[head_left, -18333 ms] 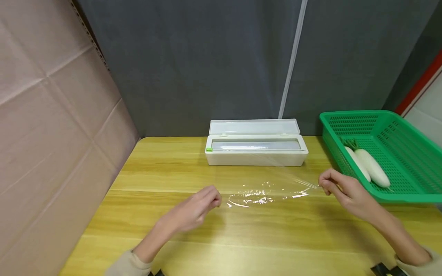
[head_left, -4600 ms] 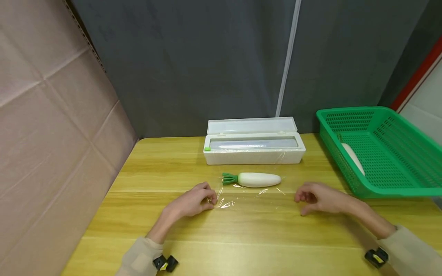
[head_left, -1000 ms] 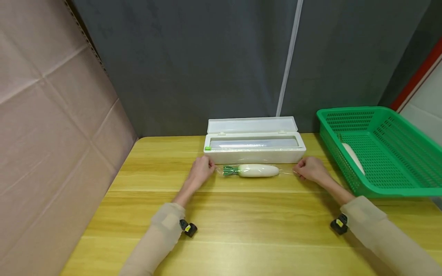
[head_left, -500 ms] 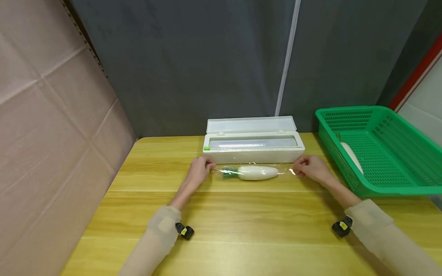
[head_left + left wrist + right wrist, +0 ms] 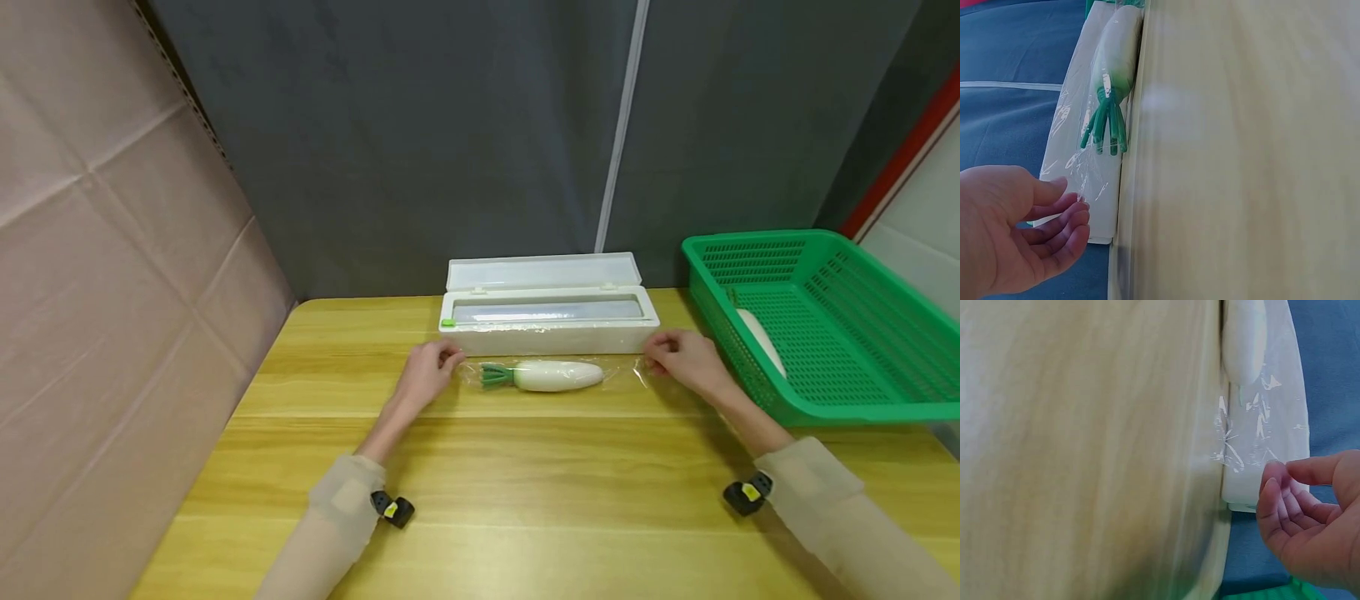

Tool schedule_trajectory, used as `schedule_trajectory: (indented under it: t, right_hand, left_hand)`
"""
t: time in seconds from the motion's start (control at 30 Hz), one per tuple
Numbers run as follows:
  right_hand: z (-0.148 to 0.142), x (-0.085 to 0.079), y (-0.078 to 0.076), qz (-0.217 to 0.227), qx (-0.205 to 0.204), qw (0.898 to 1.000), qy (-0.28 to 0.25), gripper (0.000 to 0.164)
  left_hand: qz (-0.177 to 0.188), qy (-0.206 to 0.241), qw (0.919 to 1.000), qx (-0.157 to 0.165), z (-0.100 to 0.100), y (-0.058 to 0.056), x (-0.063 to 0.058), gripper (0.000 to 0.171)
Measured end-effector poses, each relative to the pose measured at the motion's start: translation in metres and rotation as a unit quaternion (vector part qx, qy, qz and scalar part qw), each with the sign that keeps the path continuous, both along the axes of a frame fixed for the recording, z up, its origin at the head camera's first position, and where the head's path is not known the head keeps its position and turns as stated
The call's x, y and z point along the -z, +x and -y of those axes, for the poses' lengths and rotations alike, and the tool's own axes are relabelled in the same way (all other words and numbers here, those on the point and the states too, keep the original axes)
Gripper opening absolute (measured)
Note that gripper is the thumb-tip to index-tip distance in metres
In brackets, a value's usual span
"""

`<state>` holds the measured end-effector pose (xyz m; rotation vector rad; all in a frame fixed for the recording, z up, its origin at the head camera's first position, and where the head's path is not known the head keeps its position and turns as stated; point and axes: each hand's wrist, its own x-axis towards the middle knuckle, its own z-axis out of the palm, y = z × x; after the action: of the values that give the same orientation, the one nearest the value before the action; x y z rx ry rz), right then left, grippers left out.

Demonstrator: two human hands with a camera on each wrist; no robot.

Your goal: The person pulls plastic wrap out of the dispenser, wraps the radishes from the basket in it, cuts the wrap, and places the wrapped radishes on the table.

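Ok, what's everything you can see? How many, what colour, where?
Table: 1, yellow, centre
Box: 1, white, back of table
Roll: 1, pale, in box
Tab: 1, green, box's left end
Basket: 1, green, right of box
Front radish: 1, white and green, in front of box
Film: 1, clear, over front radish
Basket radish: 1, white and green, in basket
Backdrop: 1, dark grey, behind table
Stripe: 1, pale, down backdrop
Sheet: 1, pinkish, far left
Strip: 1, red, far right
Wall: 1, white, beside strip
Sleeves: 2, beige, foreground
Wrist cameras: 2, black, by sleeves
Left hand: 1, by film's left end
Right hand: 1, by film's right end
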<state>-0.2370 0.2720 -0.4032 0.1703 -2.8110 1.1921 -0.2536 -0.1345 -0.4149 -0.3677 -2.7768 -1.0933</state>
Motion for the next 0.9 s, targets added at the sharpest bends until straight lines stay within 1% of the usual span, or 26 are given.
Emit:
schedule_trajectory:
  t: [0.13,0.23,0.4,0.63,0.8,0.9]
  right_hand:
    - [0.003,-0.008,0.0,-0.036,0.01,0.999,0.014,0.02]
    - [0.006,-0.015,0.0,-0.056,0.006,0.998,0.019,0.021]
    - [0.014,-0.028,-0.003,-0.059,-0.001,0.998,0.007,0.021]
    - [0.029,-0.041,-0.008,-0.051,-0.026,0.998,-0.033,0.023]
    - [0.044,-0.046,-0.013,-0.047,-0.06,0.996,-0.051,0.022]
    - [0.055,-0.049,-0.016,-0.051,-0.082,0.994,-0.053,0.021]
  left_hand:
    - [-0.025,0.011,0.9996,0.006,0.003,0.002,0.0,0.009]
    - [-0.057,0.016,0.9982,0.011,0.006,0.003,0.0,0.007]
    - [-0.095,0.032,0.9949,0.012,0.01,0.003,-0.002,0.005]
    - [-0.097,0.05,0.994,0.002,0.015,0.0,-0.007,0.019]
    - [-0.104,0.061,0.9927,0.007,0.017,-0.004,-0.009,0.025]
    - [-0.105,0.062,0.9925,0.014,0.018,-0.007,-0.01,0.033]
